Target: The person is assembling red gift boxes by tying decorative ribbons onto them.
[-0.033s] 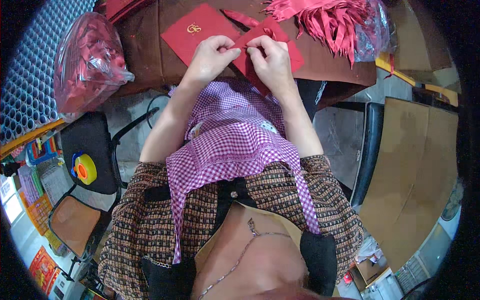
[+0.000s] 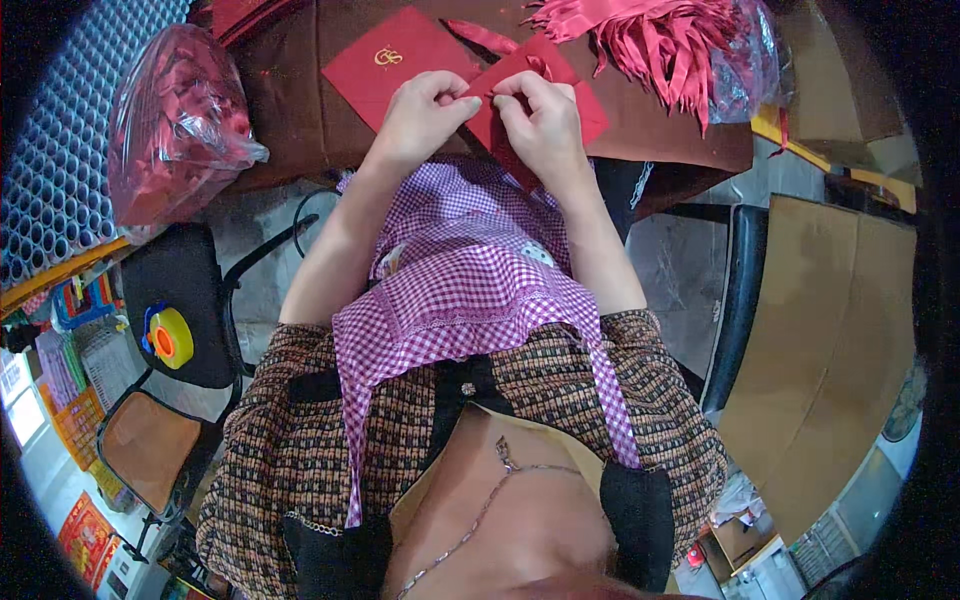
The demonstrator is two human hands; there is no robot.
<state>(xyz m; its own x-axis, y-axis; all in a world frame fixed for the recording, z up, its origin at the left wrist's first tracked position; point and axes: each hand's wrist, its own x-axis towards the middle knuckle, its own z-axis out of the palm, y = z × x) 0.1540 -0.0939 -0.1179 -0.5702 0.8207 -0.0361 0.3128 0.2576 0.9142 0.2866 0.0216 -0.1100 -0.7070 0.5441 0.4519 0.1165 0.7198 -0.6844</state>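
Two forearms [image 2: 338, 240] of mine slant up from mid-frame, converging at the upper centre. My left hand [image 2: 422, 115] and right hand [image 2: 545, 120] curl toward each other at a red card [image 2: 592, 115], thumbs and forefingers drawn narrow; I cannot tell what their tips pinch. A gold-emblemed red card [image 2: 365, 75] lies upper left of them.
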